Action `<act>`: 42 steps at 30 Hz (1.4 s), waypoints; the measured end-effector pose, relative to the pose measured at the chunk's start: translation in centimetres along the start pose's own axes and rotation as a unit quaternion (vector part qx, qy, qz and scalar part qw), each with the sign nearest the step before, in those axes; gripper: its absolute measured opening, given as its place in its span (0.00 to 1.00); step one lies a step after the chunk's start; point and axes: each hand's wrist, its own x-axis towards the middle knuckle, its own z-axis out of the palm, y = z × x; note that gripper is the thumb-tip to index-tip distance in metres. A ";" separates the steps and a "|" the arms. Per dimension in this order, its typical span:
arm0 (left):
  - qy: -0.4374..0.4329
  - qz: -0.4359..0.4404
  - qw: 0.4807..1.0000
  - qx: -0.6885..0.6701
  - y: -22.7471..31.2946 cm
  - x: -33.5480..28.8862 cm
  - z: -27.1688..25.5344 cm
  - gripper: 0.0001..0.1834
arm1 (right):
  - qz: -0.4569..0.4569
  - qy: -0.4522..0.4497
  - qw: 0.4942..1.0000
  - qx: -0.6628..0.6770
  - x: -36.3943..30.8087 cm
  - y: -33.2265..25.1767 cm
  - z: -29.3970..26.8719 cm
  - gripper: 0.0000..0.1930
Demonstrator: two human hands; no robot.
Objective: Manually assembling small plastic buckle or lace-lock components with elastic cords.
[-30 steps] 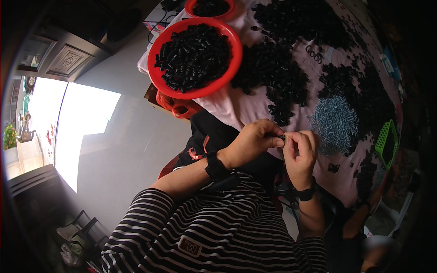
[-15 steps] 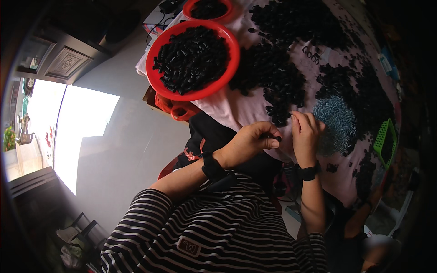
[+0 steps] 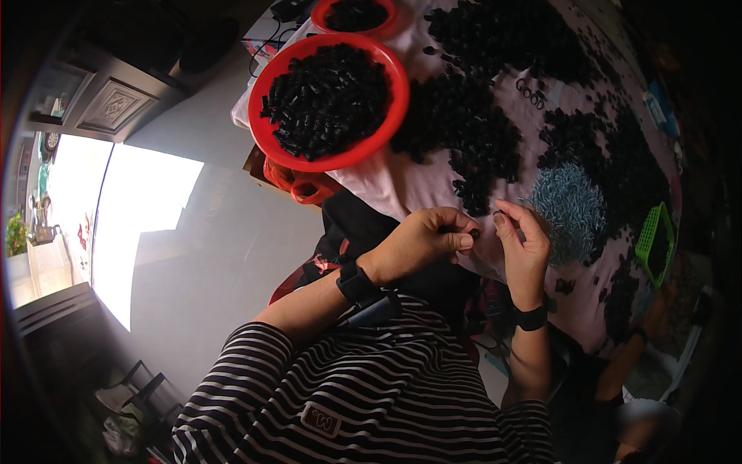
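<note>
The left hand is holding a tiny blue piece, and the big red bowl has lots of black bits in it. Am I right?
Not quite: the piece in the left hand is black, not blue, as the head view shows. The big red bowl does have lots of black bits in it.

Left hand [image 3: 425,241] pinches small black part [image 3: 475,233]; right hand [image 3: 527,255] near bluish pile [image 3: 570,210] on pink cloth [image 3: 386,184].

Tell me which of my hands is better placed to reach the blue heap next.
Probably your right hand: it is close beside the heap of small blue pieces, while your left hand is farther away and pinches a small black piece. Whether the right hand holds something is hard to tell.
</note>
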 end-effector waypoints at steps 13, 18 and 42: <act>0.038 0.041 0.995 0.088 0.6 -0.5 0.8 0.15 | -0.163 0.008 0.971 -0.177 -2.4 -2.1 0.2 0.11; 0.043 0.044 0.993 0.103 0.8 -0.3 1.0 0.14 | -0.178 0.010 0.963 -0.201 -2.5 -1.9 0.2 0.11; 0.030 -0.059 0.997 -0.031 1.1 -0.8 1.4 0.11 | -0.239 -0.068 0.900 -0.357 -3.3 -4.1 -0.4 0.27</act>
